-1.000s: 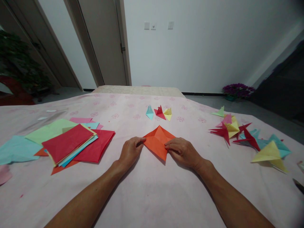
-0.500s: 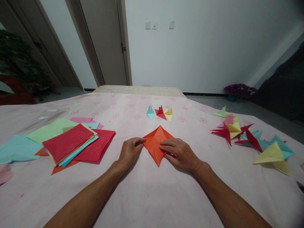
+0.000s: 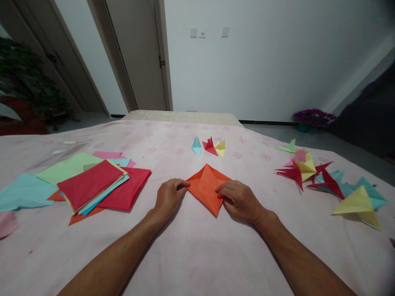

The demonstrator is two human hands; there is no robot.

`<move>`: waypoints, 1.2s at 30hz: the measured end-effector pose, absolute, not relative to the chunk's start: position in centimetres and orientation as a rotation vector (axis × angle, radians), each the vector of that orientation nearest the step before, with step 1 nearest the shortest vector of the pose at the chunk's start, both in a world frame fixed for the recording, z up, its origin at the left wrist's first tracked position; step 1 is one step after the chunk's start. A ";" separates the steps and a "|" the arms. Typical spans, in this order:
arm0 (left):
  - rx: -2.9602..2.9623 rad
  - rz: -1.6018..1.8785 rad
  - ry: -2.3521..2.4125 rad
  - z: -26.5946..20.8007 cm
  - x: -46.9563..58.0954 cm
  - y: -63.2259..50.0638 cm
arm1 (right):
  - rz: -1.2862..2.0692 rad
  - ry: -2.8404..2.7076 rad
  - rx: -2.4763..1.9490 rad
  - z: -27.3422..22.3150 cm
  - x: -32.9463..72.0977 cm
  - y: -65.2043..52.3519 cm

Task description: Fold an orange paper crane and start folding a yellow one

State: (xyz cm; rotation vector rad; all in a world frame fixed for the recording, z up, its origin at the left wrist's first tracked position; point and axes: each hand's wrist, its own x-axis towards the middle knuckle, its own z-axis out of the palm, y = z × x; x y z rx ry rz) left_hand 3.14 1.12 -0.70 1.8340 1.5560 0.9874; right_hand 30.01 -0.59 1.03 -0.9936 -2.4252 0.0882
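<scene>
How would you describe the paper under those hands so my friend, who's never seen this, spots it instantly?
Start with the pink flowered tablecloth and look to its middle, at the left hand and right hand. Between them lies the folded orange paper, the only sheet being touched, unlike the orange corners showing beneath the red-topped paper stack.
</scene>
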 end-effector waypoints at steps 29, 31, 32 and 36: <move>1.625 1.096 1.507 -0.8 3.5 2.3 | 0.038 -2.445 -0.956 1.5 28.5 -1.3; 1.631 1.086 1.526 -0.6 3.5 2.2 | 0.060 -2.450 -0.964 1.6 28.4 -1.4; 1.630 1.081 1.540 -0.5 3.5 2.2 | 0.076 -2.458 -0.960 1.7 28.2 -1.5; 1.605 1.082 1.565 -0.4 3.6 2.2 | 0.121 -2.485 -0.931 2.1 27.2 -1.9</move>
